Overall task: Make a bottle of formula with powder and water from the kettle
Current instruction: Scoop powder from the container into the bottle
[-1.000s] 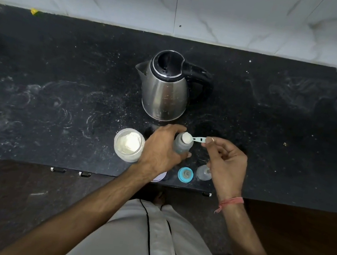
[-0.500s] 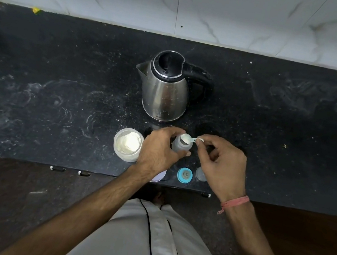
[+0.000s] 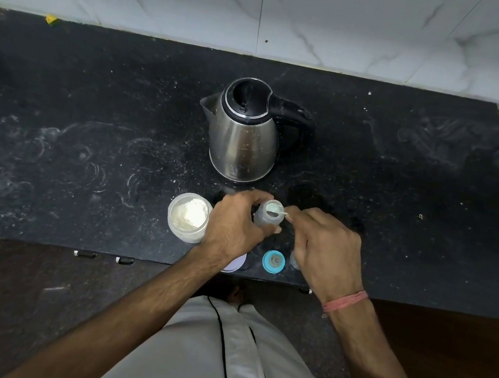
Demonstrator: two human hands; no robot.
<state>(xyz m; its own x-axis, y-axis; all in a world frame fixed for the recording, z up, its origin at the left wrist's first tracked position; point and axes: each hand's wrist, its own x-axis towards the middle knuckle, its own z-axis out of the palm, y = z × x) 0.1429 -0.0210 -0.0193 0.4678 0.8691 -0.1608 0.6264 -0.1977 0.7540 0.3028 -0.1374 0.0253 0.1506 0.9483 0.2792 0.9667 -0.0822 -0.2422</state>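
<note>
Left hand grips the translucent grey bottle; right hand pinches a small scoop, apparently emptied, over its open mouth.

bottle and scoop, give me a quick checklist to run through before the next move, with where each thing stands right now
1. Baby bottle steadied: ok, the left hand is wrapped around it and it stands upright on the black counter.
2. Scoop over the mouth: ok, the right hand holds it at the bottle's open top.
3. Scoop fully emptied: cannot tell, too small to see.
4. Powder jar within reach: ok, open, powder showing, just left of the left hand.
5. Kettle ready: cannot tell, lid shut, water level hidden; it stands behind the bottle.
6. Blue nipple ring at hand: ok, lying near the counter's front edge.
</note>
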